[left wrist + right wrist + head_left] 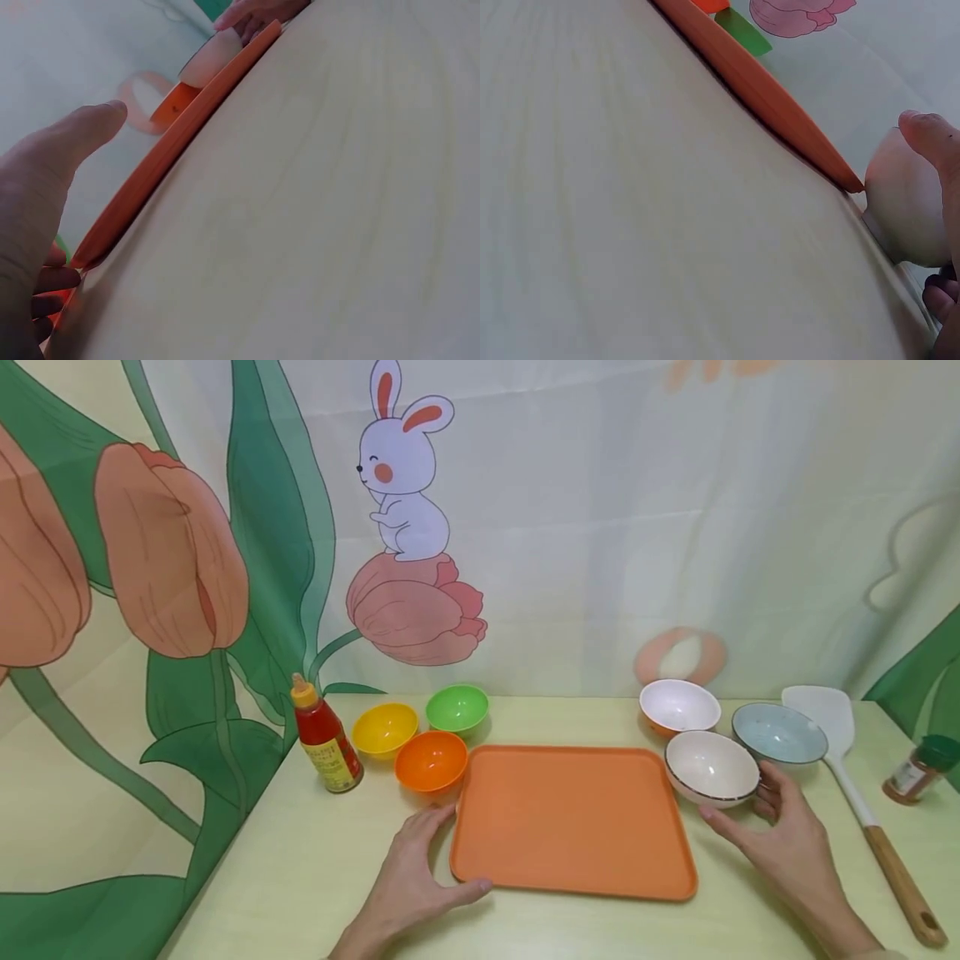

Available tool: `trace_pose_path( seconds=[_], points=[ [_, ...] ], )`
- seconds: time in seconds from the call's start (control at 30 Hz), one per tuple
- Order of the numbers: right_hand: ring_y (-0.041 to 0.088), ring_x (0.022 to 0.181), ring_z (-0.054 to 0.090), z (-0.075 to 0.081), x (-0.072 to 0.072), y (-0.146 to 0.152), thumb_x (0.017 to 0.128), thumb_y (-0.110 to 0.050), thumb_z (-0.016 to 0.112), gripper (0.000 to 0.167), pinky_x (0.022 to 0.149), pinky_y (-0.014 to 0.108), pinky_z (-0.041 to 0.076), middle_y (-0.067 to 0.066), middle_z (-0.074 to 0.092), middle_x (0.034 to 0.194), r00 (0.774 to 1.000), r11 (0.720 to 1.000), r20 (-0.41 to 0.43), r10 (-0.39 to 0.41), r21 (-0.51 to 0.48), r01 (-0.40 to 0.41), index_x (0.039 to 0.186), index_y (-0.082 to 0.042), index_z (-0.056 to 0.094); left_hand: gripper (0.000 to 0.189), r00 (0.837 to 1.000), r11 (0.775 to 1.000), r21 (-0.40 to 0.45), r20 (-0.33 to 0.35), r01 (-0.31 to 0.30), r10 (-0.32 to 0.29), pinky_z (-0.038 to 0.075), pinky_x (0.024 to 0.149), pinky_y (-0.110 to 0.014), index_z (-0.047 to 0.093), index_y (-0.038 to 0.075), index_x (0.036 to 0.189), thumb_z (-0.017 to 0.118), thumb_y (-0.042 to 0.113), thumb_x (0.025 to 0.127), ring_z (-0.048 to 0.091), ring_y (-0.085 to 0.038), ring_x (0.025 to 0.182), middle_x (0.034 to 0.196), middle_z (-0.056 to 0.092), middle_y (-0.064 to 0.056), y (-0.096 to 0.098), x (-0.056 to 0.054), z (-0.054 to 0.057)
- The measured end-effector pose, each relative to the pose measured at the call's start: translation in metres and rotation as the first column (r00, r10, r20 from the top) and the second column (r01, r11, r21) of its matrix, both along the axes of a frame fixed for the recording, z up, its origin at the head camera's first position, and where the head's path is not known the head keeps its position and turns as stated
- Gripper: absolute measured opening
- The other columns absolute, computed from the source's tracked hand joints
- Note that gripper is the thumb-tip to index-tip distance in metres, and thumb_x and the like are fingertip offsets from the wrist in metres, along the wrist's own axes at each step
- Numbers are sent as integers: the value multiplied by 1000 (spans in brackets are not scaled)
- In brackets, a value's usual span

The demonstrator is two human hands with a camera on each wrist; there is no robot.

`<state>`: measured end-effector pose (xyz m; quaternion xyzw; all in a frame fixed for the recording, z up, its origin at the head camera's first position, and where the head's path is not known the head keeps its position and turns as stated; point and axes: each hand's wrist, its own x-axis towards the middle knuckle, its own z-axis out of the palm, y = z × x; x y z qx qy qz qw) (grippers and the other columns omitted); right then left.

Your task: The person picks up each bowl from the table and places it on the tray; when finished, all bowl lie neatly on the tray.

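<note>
An orange tray (573, 822) lies flat on the table. At its left edge my left hand (412, 868) has its fingertips by the side, with the thumb stretched out near the front left corner; the left wrist view shows that thumb (94, 127) raised apart from the tray. Just beyond the tray's right edge is a cream bowl (711, 767) with a dark rim. My right hand (787, 843) holds this bowl, thumb at the front and fingers curled at its right side. In the right wrist view the bowl (907, 199) sits close to the tray's corner.
Yellow (385, 731), green (457, 710) and orange bowls (431, 763) cluster at the left, beside a red sauce bottle (327, 747). Behind the cream bowl are a white bowl (679, 706) and a blue-grey bowl (780, 733). A spatula (900, 881) and a green-capped jar (921, 770) lie at right.
</note>
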<state>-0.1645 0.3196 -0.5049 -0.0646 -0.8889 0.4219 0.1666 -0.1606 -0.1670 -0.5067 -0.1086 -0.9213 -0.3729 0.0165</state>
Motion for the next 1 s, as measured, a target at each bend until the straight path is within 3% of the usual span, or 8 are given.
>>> trace_pose_path(
  seconds=[0.1, 0.2, 0.23, 0.33, 0.47, 0.53, 0.6, 1.0],
  points=[
    [-14, 115, 51, 1, -5, -1, 87, -46, 97, 117, 95, 5, 41, 26, 57, 160, 999, 1000, 33, 5, -11, -4, 176, -12, 29, 120, 1000, 999, -30, -15, 17, -17, 34, 132, -67, 53, 16, 165, 91, 80, 72, 40, -37, 161, 170, 52, -6, 1, 0, -1],
    [10, 128, 63, 2, -9, -2, 86, -45, 98, 118, 93, 3, 41, 27, 56, 160, 1000, 1000, 18, 16, -20, -16, 175, -9, 29, 120, 999, 998, -66, -25, 24, -26, 36, 131, -67, 53, 15, 166, 90, 81, 73, 42, -37, 160, 169, 53, -8, 1, 0, -2],
    [19, 131, 64, 2, -11, -3, 86, -45, 99, 119, 88, 0, 37, 27, 56, 160, 1000, 1000, 13, 18, -14, -18, 175, -8, 29, 119, 999, 996, -81, -28, 23, -25, 37, 130, -67, 53, 15, 166, 89, 81, 74, 43, -38, 159, 169, 53, -9, 1, 0, -2],
    [42, 136, 61, 2, -14, -4, 86, -47, 98, 121, 90, 7, 40, 29, 54, 161, 1000, 1000, 16, 26, 16, -26, 175, -6, 27, 117, 999, 993, -116, -27, 20, -23, 41, 127, -68, 53, 13, 165, 87, 80, 76, 46, -39, 156, 168, 53, -12, 1, -1, -1],
    [47, 139, 57, 1, -16, -3, 85, -51, 97, 125, 108, 42, 50, 31, 51, 163, 999, 999, 34, 19, 40, -21, 176, -6, 24, 116, 1000, 990, -137, -18, 18, -21, 44, 126, -68, 54, 11, 165, 86, 81, 78, 47, -40, 154, 167, 52, -14, 2, -3, -1],
    [49, 142, 55, 1, -18, -4, 84, -51, 98, 127, 112, 62, 48, 31, 49, 164, 999, 1000, 33, 12, 27, -13, 176, -7, 23, 117, 1000, 990, -143, -18, 19, -22, 44, 126, -67, 54, 11, 165, 86, 82, 78, 47, -39, 154, 167, 52, -14, 3, -3, -1],
    [52, 145, 52, 1, -19, -5, 82, -50, 100, 129, 113, 72, 44, 32, 47, 166, 1000, 1000, 22, 7, 14, -7, 176, -6, 23, 117, 1000, 989, -147, -20, 18, -21, 43, 126, -67, 53, 10, 165, 86, 82, 78, 47, -39, 155, 167, 52, -14, 3, -4, -1],
    [53, 140, 53, 2, -25, -10, 78, -54, 101, 125, 108, 71, 46, 29, 53, 161, 999, 999, -15, -31, 38, 32, 172, -6, 34, 116, 1000, 988, -154, -19, 20, -24, 43, 126, -68, 53, 10, 165, 85, 82, 79, 48, -39, 154, 167, 53, -13, 3, -4, -1]
  ],
)
